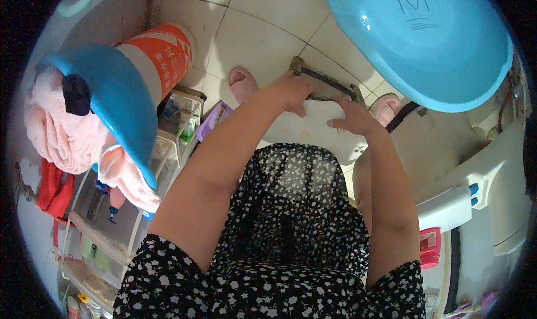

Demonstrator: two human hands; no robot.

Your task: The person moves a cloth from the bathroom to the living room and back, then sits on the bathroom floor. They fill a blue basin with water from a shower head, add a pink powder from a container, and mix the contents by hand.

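Between my arms lies a smooth white piece with small orange and black prints (305,130). At its far side is a grimy, dark-edged frame (327,83); I cannot tell its exact kind. My left hand (292,92) is at its far left corner, thumb toward me and fingers bent over the edge. Opposite it, my right hand (351,115) grips the far right part, thumb on the white surface. The fingertips of both hands partly disappear behind the frame. The near end of the piece is covered by a black floral garment (285,207).
A large blue basin (447,50) stands at the upper right. On the left, another blue basin (126,109) holds pink towels (61,126) beside an orange-and-white bucket (165,56). Pink slippers (241,84) rest on the tiles. A shelf rack (98,238) stands lower left.
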